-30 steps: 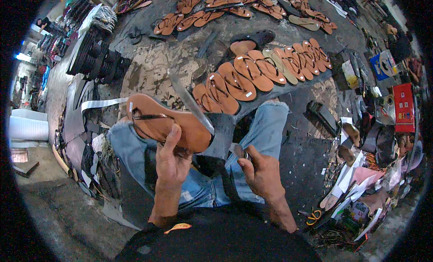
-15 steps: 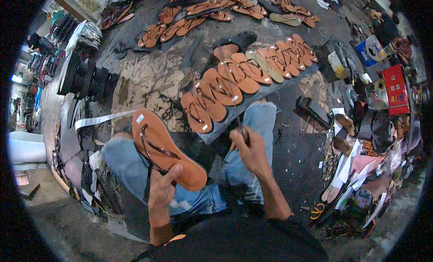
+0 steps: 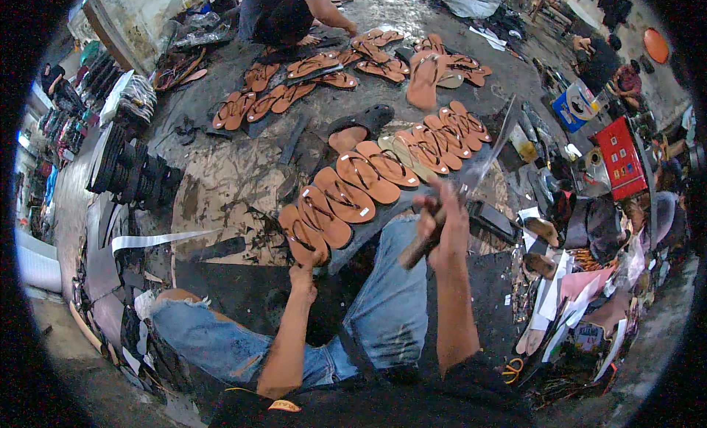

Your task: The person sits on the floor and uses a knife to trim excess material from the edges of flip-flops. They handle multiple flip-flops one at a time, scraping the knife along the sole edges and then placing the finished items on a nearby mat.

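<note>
A row of brown flip-flops with dark straps lies before my knees on a dark board. My left hand is closed at the near end of the nearest flip-flop, with its fingertips partly hidden. Over my right knee, my right hand grips the brown handle of a knife. Its long pale blade, smeared by motion, points up and away to the right. Beyond the row, a single flip-flop shows upright before the far pile; whether it is in the air I cannot tell.
More flip-flops lie scattered at the back, where a crouching person reaches a hand toward them. A dark stack of soles stands at left. On the right are a red box, scraps and yellow-handled scissors.
The flip-flop has left my left hand, which now reaches the row's nearest one. My right hand has risen with the knife. A flip-flop appears before the far pile, and a person at the back.
</note>
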